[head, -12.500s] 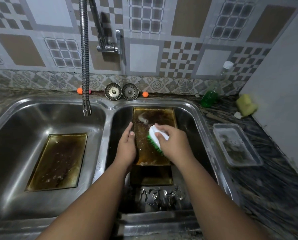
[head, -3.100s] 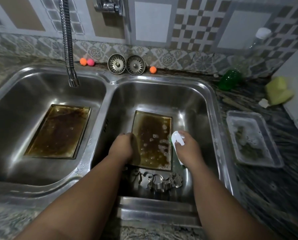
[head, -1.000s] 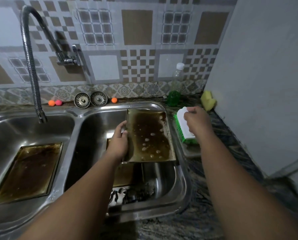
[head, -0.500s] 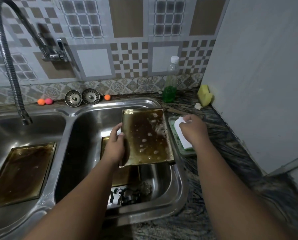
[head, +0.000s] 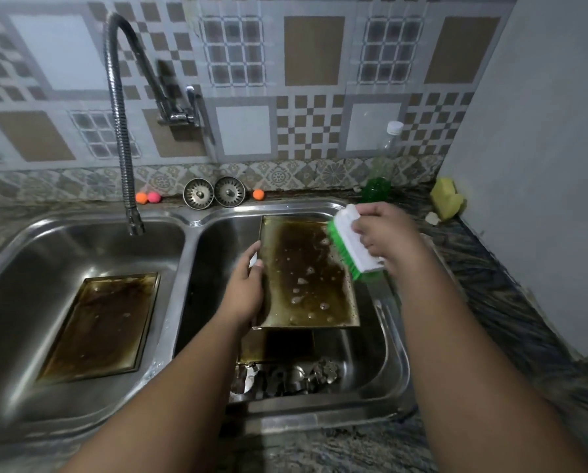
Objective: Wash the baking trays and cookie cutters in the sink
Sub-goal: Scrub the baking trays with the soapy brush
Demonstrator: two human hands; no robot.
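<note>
The left hand point(head: 248, 288) grips the left edge of a browned baking tray point(head: 306, 278), which is held tilted above the right basin of the sink point(head: 180, 268). The right hand point(head: 384, 237) is clamped on a white brush point(head: 350, 244), its green bristles over the tray's right edge. Below the left hand, a second tray point(head: 279, 344) is mostly covered by the held one. Nearer the wrists, the cookie cutters point(head: 292, 377) are a blurred heap. Left of the left hand, a third tray point(head: 105, 322) lies in the other basin under the faucet hose point(head: 120, 131). Beyond the right hand stand a green soap bottle point(head: 376, 189) and a yellow sponge point(head: 446, 198). The right forearm hides most of a clear container point(head: 386, 298).
</note>
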